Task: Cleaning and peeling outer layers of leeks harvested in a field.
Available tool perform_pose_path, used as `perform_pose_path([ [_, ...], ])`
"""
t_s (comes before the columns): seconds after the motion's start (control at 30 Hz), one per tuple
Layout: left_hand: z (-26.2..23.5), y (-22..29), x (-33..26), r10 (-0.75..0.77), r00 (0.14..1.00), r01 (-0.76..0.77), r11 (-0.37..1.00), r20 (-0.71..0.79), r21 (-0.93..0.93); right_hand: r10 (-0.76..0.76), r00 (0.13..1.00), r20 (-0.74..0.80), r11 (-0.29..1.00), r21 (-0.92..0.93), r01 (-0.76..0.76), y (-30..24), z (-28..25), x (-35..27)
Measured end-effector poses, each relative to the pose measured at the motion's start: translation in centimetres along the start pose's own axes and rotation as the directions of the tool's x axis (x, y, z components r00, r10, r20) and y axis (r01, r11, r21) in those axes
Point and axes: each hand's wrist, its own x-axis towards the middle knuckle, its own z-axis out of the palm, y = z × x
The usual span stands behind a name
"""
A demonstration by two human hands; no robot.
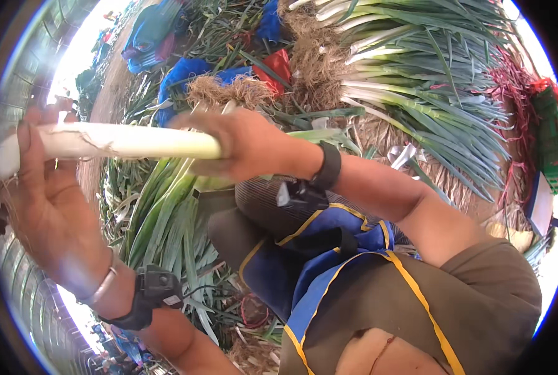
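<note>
Your left hand, nearest the lens, cups the root end of the leek, fingers curled round it; your right hand is clamped on the stalk where white turns green. Keep it level above your lap, grip firm, away from the leek heap

You stood outdoors in hard daylight; the sky burned white at the left rim and low right; leeks lay stacked ahead of you, white stalks and brown roots pointing left, green leaves fanning right; blue bags and a red one sat among loose leaves; a green crate stood at your right, by red netting.
</note>
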Motion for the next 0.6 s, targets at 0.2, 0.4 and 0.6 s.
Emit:
perform_pose_path([
  [0.2,-4.0,-3.1,-2.0,-0.055,0.958,0.048,0.998,-0.282,-0.032,0.225,0.933,0.280,0.972,-0.134,-0.194,8.9,-5.4,-9.3],
  [0.4,-13.8,-4.9,-2.0,0.060,0.974,0.008,0.955,-0.217,0.298,0.964,0.265,-0.008,0.009,-0.998,-0.064,18.2,-24.3,-25.8],
  [0.6,-5.4,-5.8,-1.4,-0.222,0.908,0.140,0.960,-0.354,-0.243,0.454,0.882,-0.127,0.618,-0.668,-0.415,4.8,-17.7,-10.4],
])
